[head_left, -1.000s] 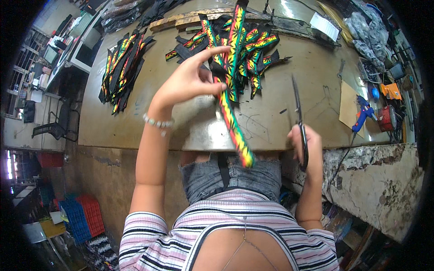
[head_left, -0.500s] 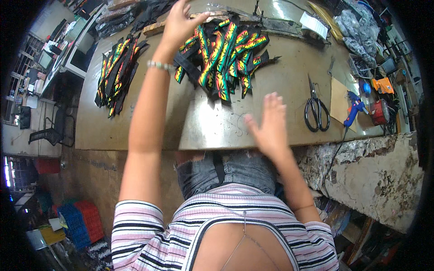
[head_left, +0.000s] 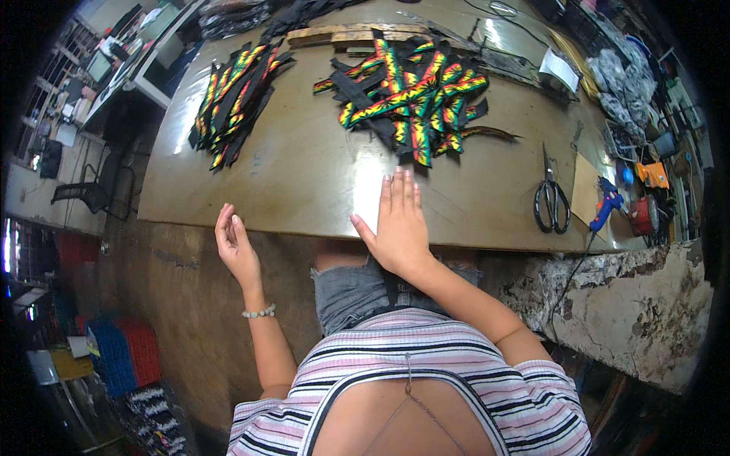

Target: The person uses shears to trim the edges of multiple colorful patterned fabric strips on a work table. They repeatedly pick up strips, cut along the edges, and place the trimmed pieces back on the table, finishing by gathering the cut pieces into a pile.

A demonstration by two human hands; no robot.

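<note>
My right hand (head_left: 398,228) is over the near part of the table (head_left: 296,182), fingers straight and thumb out. Its fingertips point at a loose heap of black straps (head_left: 418,95) patterned in green, yellow and red, just short of the lowest strap ends. Off the table's front edge to the left hangs my left hand (head_left: 237,247), empty, its fingers loosely bent and thumb apart; a beaded bracelet (head_left: 259,311) circles that wrist. A narrower bundle of similar straps (head_left: 234,102) lies farther left on the table.
Black-handled scissors (head_left: 550,201), a sheet of brown card (head_left: 585,190) and a blue glue gun (head_left: 606,204) with a trailing cord lie to the right. Wooden strips (head_left: 357,33) run behind the heap. Clear plastic bags (head_left: 623,80) crowd the far right. A dark chair (head_left: 95,186) stands left.
My left hand has come back from beyond the strap heap to the table's front left edge. My right hand has shifted left, below the heap.
</note>
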